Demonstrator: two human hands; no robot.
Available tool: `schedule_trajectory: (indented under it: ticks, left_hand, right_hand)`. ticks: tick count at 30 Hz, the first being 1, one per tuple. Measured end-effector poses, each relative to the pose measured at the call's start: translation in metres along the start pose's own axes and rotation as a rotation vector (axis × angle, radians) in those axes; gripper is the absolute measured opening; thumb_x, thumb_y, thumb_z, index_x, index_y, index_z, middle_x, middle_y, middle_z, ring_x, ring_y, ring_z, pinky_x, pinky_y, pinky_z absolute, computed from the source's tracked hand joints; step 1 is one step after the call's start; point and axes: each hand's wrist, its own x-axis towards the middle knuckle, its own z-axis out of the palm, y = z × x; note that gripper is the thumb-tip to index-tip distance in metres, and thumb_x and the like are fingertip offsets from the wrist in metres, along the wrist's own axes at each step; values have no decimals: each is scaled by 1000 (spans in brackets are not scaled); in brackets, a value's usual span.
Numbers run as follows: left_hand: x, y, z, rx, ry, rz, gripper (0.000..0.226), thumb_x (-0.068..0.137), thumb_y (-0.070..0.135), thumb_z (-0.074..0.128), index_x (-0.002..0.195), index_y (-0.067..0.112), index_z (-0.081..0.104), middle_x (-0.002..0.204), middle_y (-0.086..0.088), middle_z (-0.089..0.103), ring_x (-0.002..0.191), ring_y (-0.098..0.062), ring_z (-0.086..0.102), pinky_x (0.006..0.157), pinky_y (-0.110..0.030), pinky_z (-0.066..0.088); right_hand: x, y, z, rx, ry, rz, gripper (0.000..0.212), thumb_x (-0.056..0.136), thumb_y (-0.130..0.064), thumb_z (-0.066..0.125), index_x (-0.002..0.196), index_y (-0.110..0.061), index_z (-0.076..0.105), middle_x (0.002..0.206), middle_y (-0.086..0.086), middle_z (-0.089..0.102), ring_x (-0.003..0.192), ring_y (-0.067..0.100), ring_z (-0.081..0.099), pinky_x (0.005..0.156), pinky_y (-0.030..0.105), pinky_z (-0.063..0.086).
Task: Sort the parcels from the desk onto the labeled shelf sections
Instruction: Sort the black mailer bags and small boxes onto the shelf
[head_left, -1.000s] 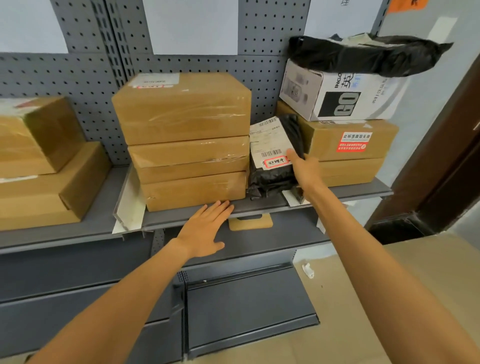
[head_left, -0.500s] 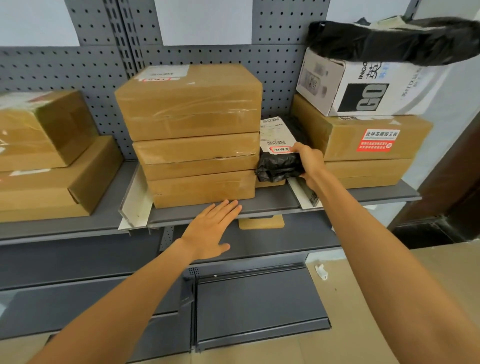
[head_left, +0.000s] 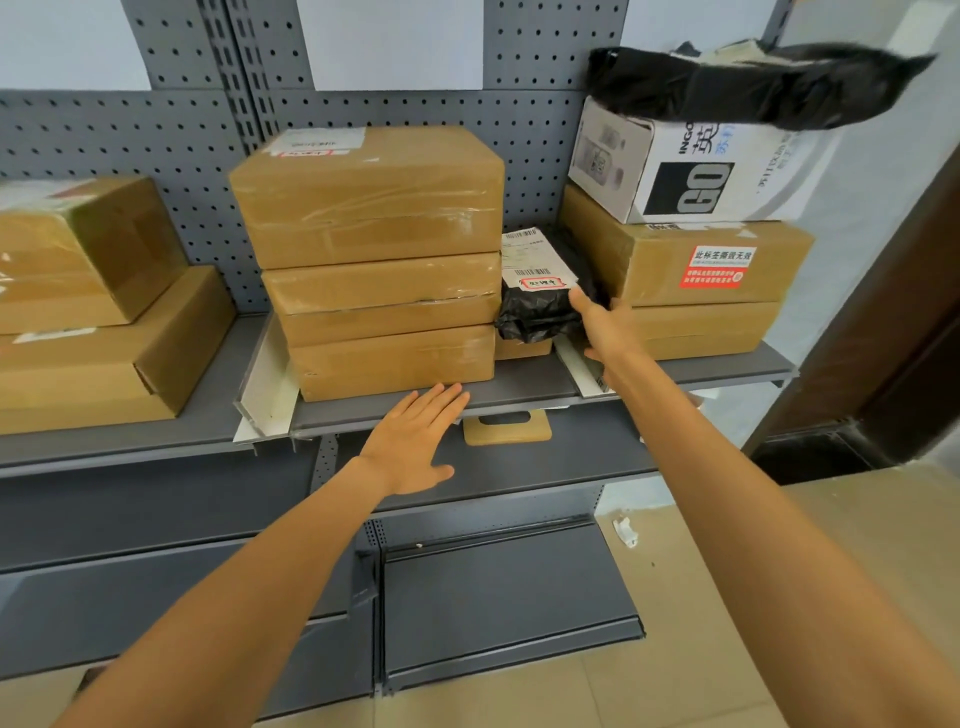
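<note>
Black parcel (head_left: 540, 306): stood in the gap between the three-box stack (head_left: 382, 260) and the right-hand boxes (head_left: 691, 291) on the grey shelf (head_left: 519, 384), label upward, at 1 o'clock from frame centre.
Right hand (head_left: 605, 327): extended, fingers straight, fingertips laid against the parcel's right side; nothing is clasped.
Left hand (head_left: 415, 441): held flat, fingers spread straight, at the shelf's front edge, at 6 o'clock from the stack.
Top right: a second black bag (head_left: 753, 85) is laid over a white carton (head_left: 675, 166).

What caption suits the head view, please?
Right hand touches a black bag parcel wedged between box stacks; left hand open.
</note>
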Motion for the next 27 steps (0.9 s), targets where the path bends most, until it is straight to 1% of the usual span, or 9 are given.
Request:
schedule_trajectory:
  ticks: [4, 5, 7, 9, 13, 17, 20, 23, 27]
  left_hand:
    - [-1, 2, -11, -26, -85, -13, 94, 89, 47, 56, 151, 19, -9, 160, 0, -10, 148, -19, -6, 118, -36, -3]
    - [0, 3, -15, -45, -121, -26, 92, 91, 45, 55, 152, 19, -9, 160, 0, -11, 148, -19, -7, 119, -36, -2]
    - [-3, 5, -25, -88, -161, -66, 86, 94, 41, 52, 153, 19, -6, 160, -1, -9, 148, -20, -5, 119, -37, 2]
    - [-14, 6, -35, -132, -127, -143, 78, 97, 37, 49, 153, 17, -1, 161, -3, -2, 148, -23, 0, 120, -37, 7]
    - [-58, -10, -60, -159, 61, -307, 68, 97, 32, 48, 152, 8, 14, 157, -9, 21, 144, -28, 19, 116, -36, 21]
    - [-128, -46, -86, -107, 145, -415, 56, 95, 29, 51, 143, 7, 32, 141, -11, 43, 129, -28, 39, 103, -36, 35]
    - [-194, -77, -97, -44, 123, -479, 52, 95, 28, 51, 140, 6, 36, 139, -11, 45, 128, -28, 40, 105, -35, 33]
    - [-268, -108, -103, 12, 87, -572, 56, 96, 29, 50, 144, 6, 31, 144, -10, 40, 133, -27, 35, 108, -34, 29]
    - [-368, -138, -110, 71, 52, -709, 56, 97, 29, 47, 145, 6, 29, 144, -9, 40, 133, -26, 35, 109, -34, 29]
  right_hand:
    - [-37, 6, -3, -235, 26, -229, 55, 88, -31, 65, 136, -7, 48, 134, 8, 55, 124, 25, 51, 99, 31, 41]
    - [-46, 8, -2, -307, 10, -271, 57, 88, -31, 65, 137, -7, 47, 136, 9, 53, 126, 25, 49, 100, 30, 40]
    - [-65, 11, 3, -477, -11, -341, 66, 88, -33, 64, 143, -7, 39, 145, 12, 42, 133, 28, 40, 108, 38, 36]
    - [-86, 12, 11, -638, -30, -394, 70, 90, -32, 61, 147, -5, 31, 151, 15, 32, 137, 32, 32, 111, 43, 32]
    - [-136, 13, 39, -897, -68, -557, 68, 94, -30, 57, 149, -7, 23, 156, 15, 22, 141, 33, 24, 111, 42, 29]
    - [-187, 19, 85, -1116, -136, -742, 64, 91, -26, 60, 145, -3, 32, 146, 18, 37, 130, 37, 39, 102, 43, 38]
    - [-227, 21, 124, -1235, -191, -875, 64, 90, -26, 59, 144, -2, 35, 143, 18, 43, 132, 36, 39, 105, 46, 36]
    - [-270, 24, 164, -1307, -261, -950, 65, 93, -32, 56, 146, -3, 31, 148, 17, 37, 139, 33, 31, 114, 46, 25]
    - [-330, 22, 223, -1332, -349, -1053, 66, 98, -35, 48, 150, -4, 21, 155, 15, 25, 145, 31, 19, 118, 45, 16]
